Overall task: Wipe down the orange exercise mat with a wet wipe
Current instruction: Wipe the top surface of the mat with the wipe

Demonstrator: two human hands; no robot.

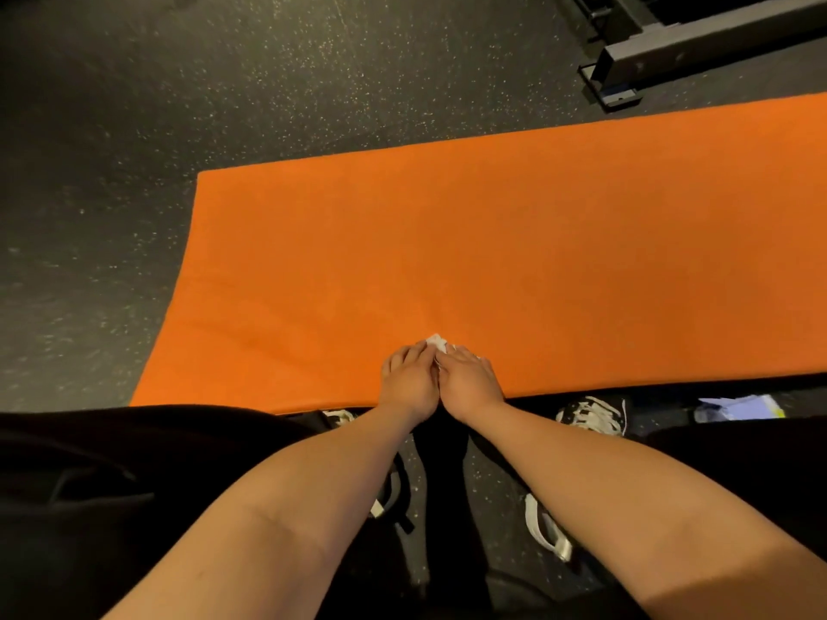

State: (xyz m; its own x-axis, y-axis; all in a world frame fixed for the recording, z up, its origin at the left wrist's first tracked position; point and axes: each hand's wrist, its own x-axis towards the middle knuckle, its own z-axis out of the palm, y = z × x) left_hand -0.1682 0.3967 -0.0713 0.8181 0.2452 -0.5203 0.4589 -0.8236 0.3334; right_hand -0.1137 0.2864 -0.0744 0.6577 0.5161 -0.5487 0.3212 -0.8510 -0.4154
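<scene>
Head view: looking straight down past two bare forearms at a mat on a gym floor.
Mat [492,243]: orange, lying flat on the floor, running from the lower left up toward the right edge of the picture; soft creases show in its near left part.
Wipe [436,341]: small, white and bunched up, on the mat near its near edge, poking out from between the two hands.
Left hand [409,380]: palm down on the mat, its side touching the right hand; its fingers [416,351] are drawn together with the tips closed on the wipe.
Right hand [467,380]: palm down just beside the left, fingers likewise close together and pinching the wipe (most of the wipe is hidden under them).
Floor [179,105]: dark rubber with pale speckles, all around the mat.
Shoe [590,413]: black with white laces, on the floor right against the near edge of the mat, to the right of the hands.
Clothes [89,485]: black, filling the lower left.
Metal frame [698,42]: grey gym equipment at the top right, beyond the mat.
Pale packet [738,407]: on the floor near the shoe, too blurred to read.
</scene>
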